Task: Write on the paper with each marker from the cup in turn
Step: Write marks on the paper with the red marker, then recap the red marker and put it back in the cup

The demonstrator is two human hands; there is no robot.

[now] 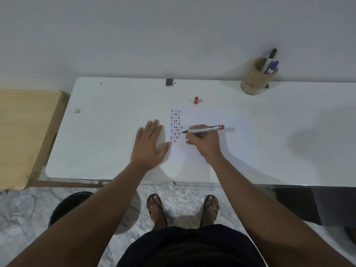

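White wall behind, white counter (115, 132) in front, a pale wooden bench (23, 132) off to the left, and here we are mid-stroke! The paper (212, 147) lies flat on the counter, nearly the same white as the top, with a neat block of short red, blue and dark dashes (175, 125) running down its left part. The left hand (149, 143) is spread flat, palm down, fingers wide, grasping nothing, with the thumb reaching onto the sheet's left margin to pin it. The right hand (204, 141) has its grip closed on the red permanent marker (205, 129), barrel lying almost level, dark tip pointing left and sitting right at the edge of the dash block. Its red cap (196, 100) stands upright just beyond the top of the paper. Far right at the back, the bamboo cup (257, 77) holds a black-capped marker (270, 57) and a blue-capped marker (273, 66), leaning against the rim. Now the risks: the tip is crowding finished dashes, so a drift left would overwrite them. The heel of the writing hand rests on the sheet, and dragging it across wet ink could smear. Only a thumb holds that paper, so a firm pull might skid it. That loose cap could be knocked and roll off.
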